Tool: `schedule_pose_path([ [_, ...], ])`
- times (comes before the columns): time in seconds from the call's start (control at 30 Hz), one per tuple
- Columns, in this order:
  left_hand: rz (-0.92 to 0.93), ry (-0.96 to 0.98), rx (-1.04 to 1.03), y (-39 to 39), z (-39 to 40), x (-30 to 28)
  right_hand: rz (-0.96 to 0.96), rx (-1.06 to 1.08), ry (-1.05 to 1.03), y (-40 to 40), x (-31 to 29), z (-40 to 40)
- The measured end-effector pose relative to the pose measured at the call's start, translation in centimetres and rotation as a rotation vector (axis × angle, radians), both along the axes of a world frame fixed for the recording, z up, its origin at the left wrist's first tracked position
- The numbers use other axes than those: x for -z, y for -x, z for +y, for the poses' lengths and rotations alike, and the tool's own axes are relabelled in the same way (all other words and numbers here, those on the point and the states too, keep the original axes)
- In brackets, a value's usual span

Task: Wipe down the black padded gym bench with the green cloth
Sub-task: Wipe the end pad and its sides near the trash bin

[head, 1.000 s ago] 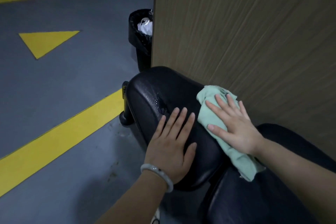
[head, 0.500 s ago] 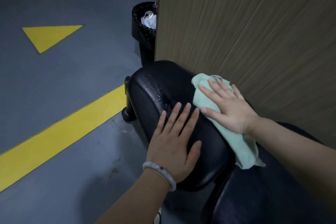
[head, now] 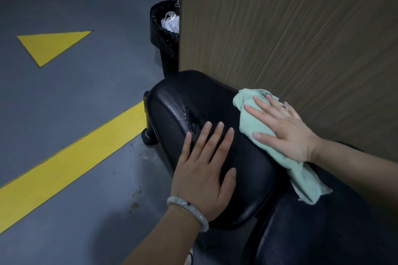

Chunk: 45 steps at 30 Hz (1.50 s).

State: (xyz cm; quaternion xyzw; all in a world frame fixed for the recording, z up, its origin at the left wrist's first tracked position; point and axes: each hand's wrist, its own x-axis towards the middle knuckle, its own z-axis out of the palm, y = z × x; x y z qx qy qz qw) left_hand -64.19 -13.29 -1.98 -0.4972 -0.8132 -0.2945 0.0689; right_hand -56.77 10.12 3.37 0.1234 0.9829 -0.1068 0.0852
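Head view:
Left hand (head: 203, 176): lying flat and open on the black padded gym bench (head: 215, 101), fingers spread.
Right hand (head: 284, 130): pressing the green cloth (head: 247, 120) open-palmed onto the bench's right edge, beside the wood-grain panel (head: 290, 28).
Writing: none showing anywhere readable.
Bracelet (head: 189, 211): circling the left wrist.

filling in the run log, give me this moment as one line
phase: wiping | right hand: flat on green cloth | left hand: flat on bench pad | wet patch: unwiped

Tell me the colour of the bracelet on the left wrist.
The bracelet is pale whitish green with a small dark spot, seen in the head view, the only one.
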Motion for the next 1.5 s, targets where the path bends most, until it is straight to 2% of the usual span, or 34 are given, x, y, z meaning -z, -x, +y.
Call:
schedule_pose_path([
  [0.23, 0.001, -0.016, 0.006, 0.0, 0.0, 0.0, -0.04, -0.116, -0.097, 4.0, -0.3, -1.5],
  [0.37, 0.006, -0.009, 0.007, 0.0, -0.1, 0.0, -0.014, -0.217, -0.077, 2.5, -0.3, -2.9],
  [0.47, 0.002, -0.012, 0.005, -0.1, -0.1, 0.0, -0.07, -0.211, 0.092, -0.4, -1.0, -2.7],
  [0.57, -0.007, -0.011, 0.002, 0.0, -0.1, -0.1, -0.056, -0.029, 0.267, -0.9, -1.8, -2.2],
  [0.7, -0.03, -0.035, 0.01, -0.1, -0.1, -0.1, 0.001, 0.129, 0.063, 2.2, -0.2, -3.5],
  [0.83, -0.035, -0.043, 0.02, -0.1, -0.2, 0.1, -0.055, 0.052, -0.15, 6.3, 0.2, -3.1],
  [1.0, -0.016, -0.008, 0.039, 0.2, -0.2, 0.1, -0.016, -0.052, -0.016, 8.5, 0.2, -2.5],
  [1.27, 0.009, 0.019, 0.073, 0.1, -0.4, 0.2, -0.051, -0.119, -0.018, 1.4, -0.3, -1.1],
  [1.5, 0.022, 0.026, 0.114, 0.3, -0.5, 0.1, -0.021, -0.126, -0.03, 6.9, 0.3, -1.2],
])
